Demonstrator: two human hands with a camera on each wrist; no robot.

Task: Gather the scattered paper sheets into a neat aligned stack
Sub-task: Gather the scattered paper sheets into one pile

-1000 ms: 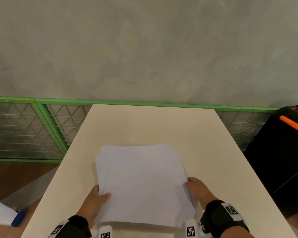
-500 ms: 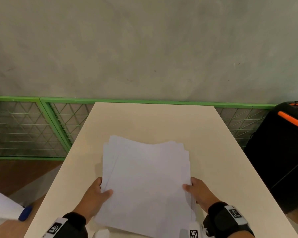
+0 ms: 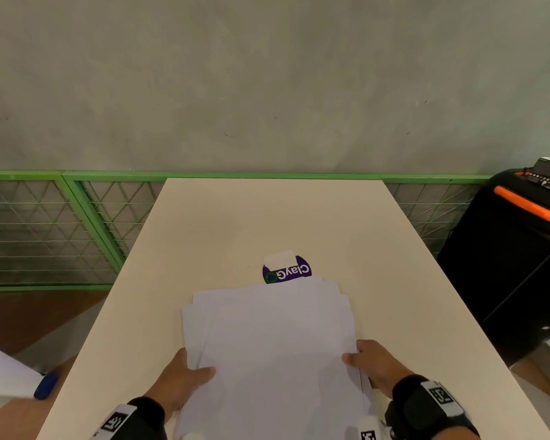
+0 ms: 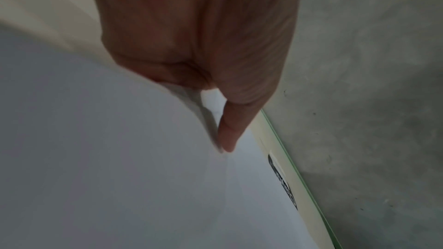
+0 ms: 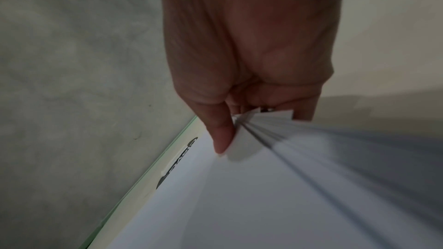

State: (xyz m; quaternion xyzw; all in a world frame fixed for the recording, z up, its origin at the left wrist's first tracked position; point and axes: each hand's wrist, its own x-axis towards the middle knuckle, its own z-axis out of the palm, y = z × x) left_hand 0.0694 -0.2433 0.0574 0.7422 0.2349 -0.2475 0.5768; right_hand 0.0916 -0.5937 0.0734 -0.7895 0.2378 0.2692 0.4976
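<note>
A bundle of several white paper sheets [image 3: 273, 347] is held tilted up off the cream table [image 3: 267, 223], its far edges uneven. My left hand [image 3: 185, 376] grips the bundle's left edge, thumb on top, fingers hidden beneath. My right hand [image 3: 370, 365] grips the right edge the same way. In the left wrist view the thumb of my left hand [image 4: 227, 133] presses the paper sheets [image 4: 120, 168]. In the right wrist view my right hand [image 5: 224, 135] pinches the fanned paper sheets [image 5: 275, 186].
A purple round label reading "ClayG" [image 3: 287, 270] with a white tab lies on the table just beyond the sheets. A green wire fence [image 3: 45, 230] runs behind the table. A black case with an orange handle [image 3: 518, 249] stands at the right. A blue object [image 3: 46, 385] lies low left.
Both hands have raised the bundle's far end and pulled it nearer, uncovering the purple label on the table. The grips on both side edges stay the same.
</note>
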